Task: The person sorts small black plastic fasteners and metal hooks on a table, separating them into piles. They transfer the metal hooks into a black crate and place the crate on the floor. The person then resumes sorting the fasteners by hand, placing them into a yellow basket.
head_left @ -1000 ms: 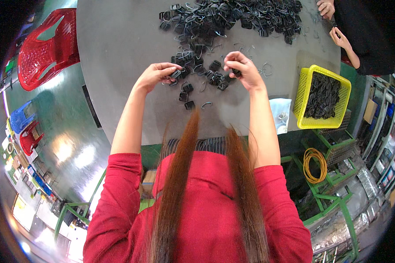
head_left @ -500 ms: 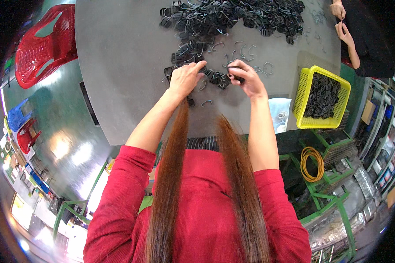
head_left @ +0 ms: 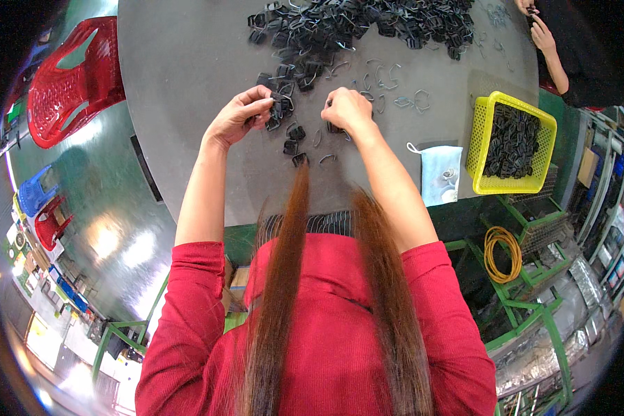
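My left hand (head_left: 241, 116) is closed at the left of a trail of small black plastic buckles (head_left: 292, 132), its thumb and forefinger pinched on a black buckle at the trail's edge. To its right, my right hand (head_left: 350, 111) is curled, palm down, around a dark piece that its fingers mostly hide; it looks like another black buckle. Thin bent metal wire rings (head_left: 413, 102) lie loose on the grey table (head_left: 187, 83), several of them just beyond my right hand. Farther off spreads a large heap of black buckles with wire rings (head_left: 367, 24).
A yellow plastic basket (head_left: 475, 149) filled with black pieces stands at the table's right edge. Beside it lies a light blue face mask (head_left: 437, 187). A co-worker's hands (head_left: 542, 31) are at the far right corner. A red chair (head_left: 76, 83) stands left of the table.
My left hand has moved left and its outstretched fingers have closed into a pinch. My right hand has moved left and turned palm down. A few buckles now lie nearer to me.
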Available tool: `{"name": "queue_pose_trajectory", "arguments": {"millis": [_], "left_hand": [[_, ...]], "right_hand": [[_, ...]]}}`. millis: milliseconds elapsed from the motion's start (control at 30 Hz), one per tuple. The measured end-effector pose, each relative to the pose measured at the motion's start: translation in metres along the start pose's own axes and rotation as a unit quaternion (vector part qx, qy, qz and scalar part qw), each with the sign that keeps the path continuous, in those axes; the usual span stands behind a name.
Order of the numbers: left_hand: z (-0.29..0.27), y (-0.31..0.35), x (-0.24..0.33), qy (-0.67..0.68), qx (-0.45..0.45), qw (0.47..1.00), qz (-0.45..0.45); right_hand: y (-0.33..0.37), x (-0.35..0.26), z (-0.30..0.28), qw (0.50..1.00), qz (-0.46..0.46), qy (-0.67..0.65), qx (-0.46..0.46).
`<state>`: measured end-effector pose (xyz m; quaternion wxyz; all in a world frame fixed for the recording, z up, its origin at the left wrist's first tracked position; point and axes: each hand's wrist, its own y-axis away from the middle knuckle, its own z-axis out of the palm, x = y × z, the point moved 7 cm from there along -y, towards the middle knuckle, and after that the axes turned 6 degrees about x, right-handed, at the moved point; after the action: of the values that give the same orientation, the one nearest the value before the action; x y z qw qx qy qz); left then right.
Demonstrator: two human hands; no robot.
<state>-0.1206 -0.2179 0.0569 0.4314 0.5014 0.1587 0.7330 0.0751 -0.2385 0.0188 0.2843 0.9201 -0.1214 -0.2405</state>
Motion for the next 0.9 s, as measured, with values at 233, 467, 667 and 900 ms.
{"name": "queue_pose_trajectory", "arguments": {"millis": [233,467,667,900], "left_hand": [[-0.02,-0.003,-0.006,-0.388,0.188,0.901,0.042],[0.04,-0.014,-0.043,-0.525,0.171,0.813,0.184],[0.082,-0.02,-0.067,-0.649,0.193,0.703,0.217],[0.028,-0.025,-0.034,-0.258,0.06,0.964,-0.034]], "right_hand": [[0.001,0.051,-0.02,0.981,-0.003,-0.189,0.042],[0.039,0.06,-0.02,0.988,-0.003,0.045,0.146],[0.046,0.08,-0.03,0.982,0.019,-0.009,0.187],[0.044,0.063,-0.018,0.987,-0.022,-0.07,0.145]]}}
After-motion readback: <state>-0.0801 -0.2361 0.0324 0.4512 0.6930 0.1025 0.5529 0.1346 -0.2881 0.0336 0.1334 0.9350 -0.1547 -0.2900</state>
